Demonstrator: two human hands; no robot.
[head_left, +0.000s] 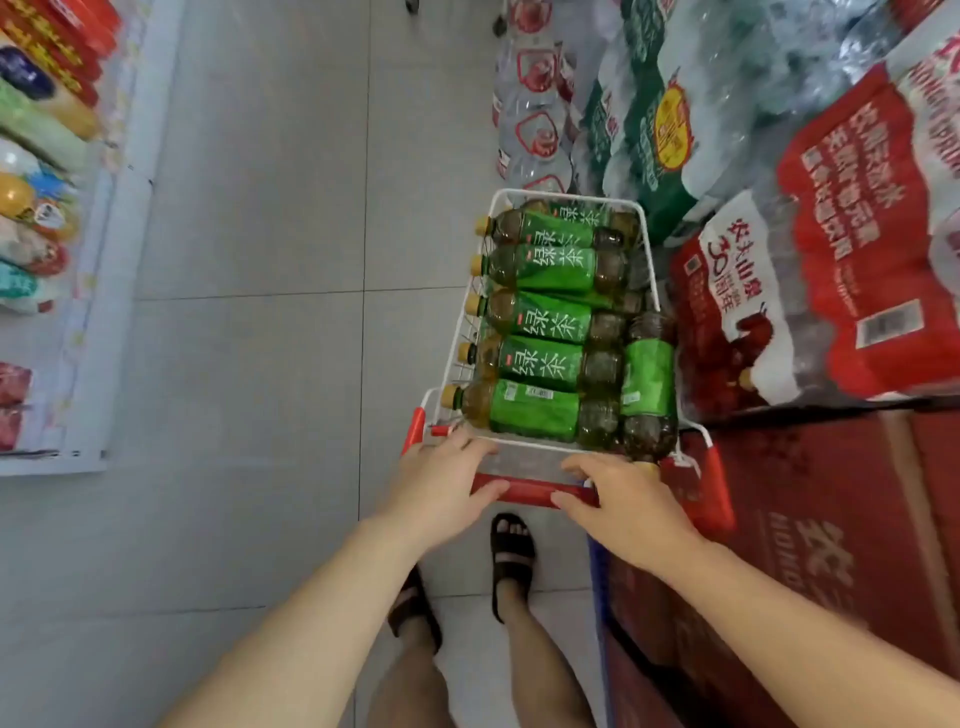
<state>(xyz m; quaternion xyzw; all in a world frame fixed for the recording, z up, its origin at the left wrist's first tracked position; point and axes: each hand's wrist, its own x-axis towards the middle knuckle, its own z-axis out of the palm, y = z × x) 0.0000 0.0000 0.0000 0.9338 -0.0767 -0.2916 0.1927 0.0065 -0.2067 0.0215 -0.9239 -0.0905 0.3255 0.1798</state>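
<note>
Left hand: the left hand (441, 488) lies over the left end of the red handle (530, 491), with its thumb along the bar and its fingers reaching over toward the basket rim.
Right hand: the right hand (623, 504) wraps the right part of the handle, fingers curled over the top. The two hands are apart, with bare bar between them.
Cart: the cart (571, 196) stands on the tiled floor (249, 260) straight ahead of the person, its right side close to the stacked goods.
Load: bottles (545, 317) of green tea lie crosswise, caps to the left, filling the basket. One more lies lengthwise along the right wall.
Handling: the cart is probably heavy with that much liquid, so slow to start and to turn. The wire frame looks stiff. The round bottles may roll if jolted.
Where to hold: the handle, with the hands kept wide for steering, rather than the thin wire rim.
Risk: the right front corner could catch the water packs (852, 218) or the red cartons (831, 519).
Left side: a shelf (47, 156) of packets stands well apart across the aisle.
</note>
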